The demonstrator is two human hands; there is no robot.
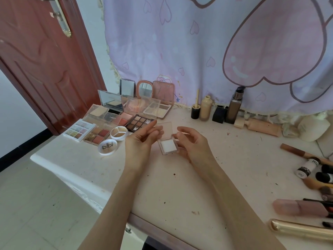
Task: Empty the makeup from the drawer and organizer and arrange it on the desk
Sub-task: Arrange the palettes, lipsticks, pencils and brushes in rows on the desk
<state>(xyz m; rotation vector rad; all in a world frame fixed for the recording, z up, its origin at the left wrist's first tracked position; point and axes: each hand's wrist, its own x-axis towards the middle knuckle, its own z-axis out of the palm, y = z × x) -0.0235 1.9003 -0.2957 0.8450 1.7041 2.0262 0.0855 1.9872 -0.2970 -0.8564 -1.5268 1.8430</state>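
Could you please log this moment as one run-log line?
left hand: lifting lid | right hand: holds small clear compact | lid open | above desk

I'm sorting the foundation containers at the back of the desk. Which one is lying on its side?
The peach tube with the cream cap, lying flat at the right end of the row. The beige bottle and dark pump bottle stand upright.

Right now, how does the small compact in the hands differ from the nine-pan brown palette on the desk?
The small compact holds one pale pan; the nine-pan palette holds brown shades. The compact is held above the desk by the left hand and right hand; the palette lies flat. Both are open.
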